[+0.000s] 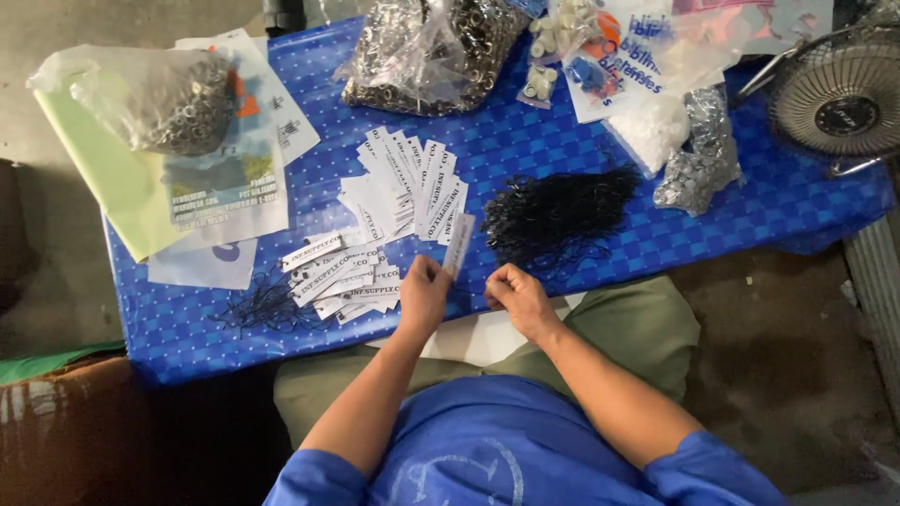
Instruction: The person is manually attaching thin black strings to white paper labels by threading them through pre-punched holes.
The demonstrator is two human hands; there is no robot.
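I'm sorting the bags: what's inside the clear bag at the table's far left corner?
The clear bag holds small metal rings. It lies on printed sheets, whose parts underneath are hidden.

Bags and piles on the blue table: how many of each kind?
Clear bags of metal rings: 2
Silvery bag: 1
Piles of black strings: 2
Fans: 1
Total: 6
The left hand holds one white tag.

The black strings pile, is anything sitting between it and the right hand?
Nothing visible does. The right hand sits at the near edge of the black strings pile, with only bare blue tablecloth between. The left hand holds a white tag off to the side.
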